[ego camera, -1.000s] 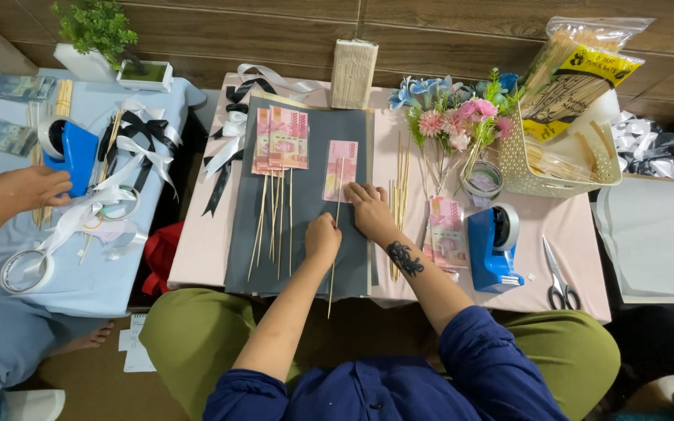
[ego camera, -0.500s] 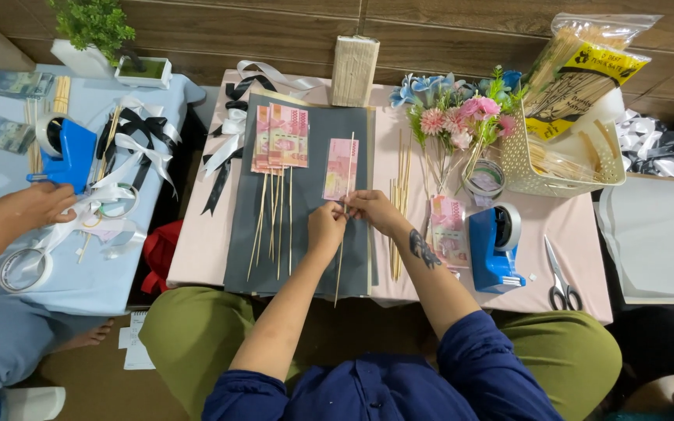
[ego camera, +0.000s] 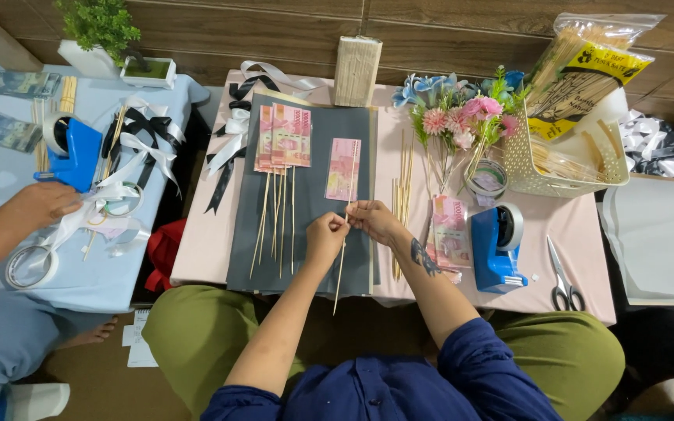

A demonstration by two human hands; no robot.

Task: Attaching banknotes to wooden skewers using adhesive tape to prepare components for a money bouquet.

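My left hand (ego camera: 325, 234) and my right hand (ego camera: 376, 221) meet over a dark grey sheet (ego camera: 306, 257) on the pink-covered table (ego camera: 587, 234). Both pinch one thin wooden skewer (ego camera: 341, 265) that runs from a pink banknote (ego camera: 342, 169) down past the table's front edge. To the left on the sheet lie several pink banknotes (ego camera: 282, 136) fixed on skewers (ego camera: 273, 226). Loose skewers (ego camera: 401, 187) lie right of the sheet.
A blue tape dispenser (ego camera: 497, 245), folded pink banknotes (ego camera: 450, 230), scissors (ego camera: 562, 277), artificial flowers (ego camera: 458, 117) and a white basket (ego camera: 563, 156) of skewers sit to the right. On the left, another person's hand (ego camera: 37, 206) rests among ribbons (ego camera: 138, 152) on a light blue table (ego camera: 79, 281).
My hands have come together and lifted off the sheet, pinching the skewer under the single banknote. The other person's hand on the left has shifted slightly.
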